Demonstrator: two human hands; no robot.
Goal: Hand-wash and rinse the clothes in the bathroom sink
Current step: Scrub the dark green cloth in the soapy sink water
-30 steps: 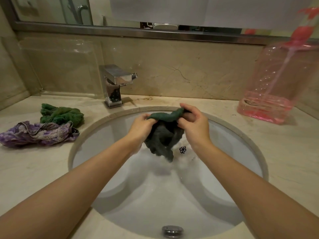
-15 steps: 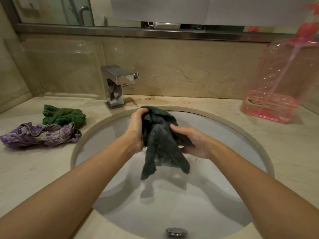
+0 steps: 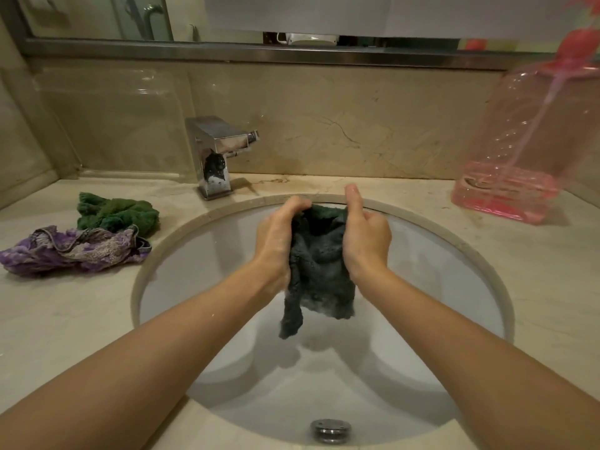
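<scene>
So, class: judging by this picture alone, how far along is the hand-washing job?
Done: cannot tell; no piece is clearly finished. In hand: the left hand and right hand hold the dark green cloth over the sink. Left: the green cloth and purple garment wait beside it.

A dark green cloth point(image 3: 316, 261) is held above the white sink point(image 3: 454, 254) between the left hand point(image 3: 276, 241) and the right hand point(image 3: 365, 237); its lower end hangs down free. A metal tap point(image 3: 216, 157) is seen behind the sink. On the desk point(image 3: 58, 319), a green cloth point(image 3: 117, 212) and a purple cloth point(image 3: 71, 248) are laid touching, and a pink bottle point(image 3: 532, 147) is placed at the right.
</scene>
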